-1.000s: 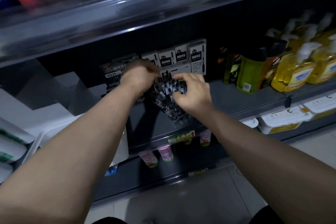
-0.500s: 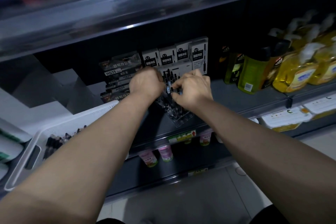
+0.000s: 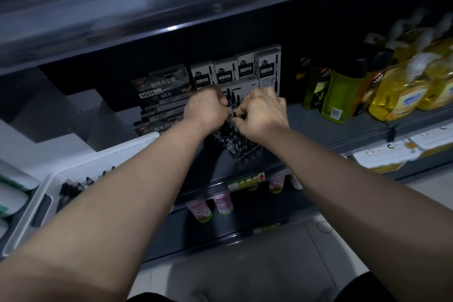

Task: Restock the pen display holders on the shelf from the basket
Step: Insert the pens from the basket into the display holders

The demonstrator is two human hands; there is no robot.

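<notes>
Item, black pens point(image 3: 232, 99): light, stiff, slick, I judge; my left hand point(image 3: 208, 108) and right hand point(image 3: 263, 113) each pinch some near the tops, above the holder point(image 3: 247, 154).

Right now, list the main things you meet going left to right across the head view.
White basket → HQ35 boxes → left hand → right hand → green bottle → yellow pump bottles.

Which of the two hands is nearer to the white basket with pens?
Left. The left hand is up and right of the white basket, at the pen holder; the right hand sits farther right.
</notes>
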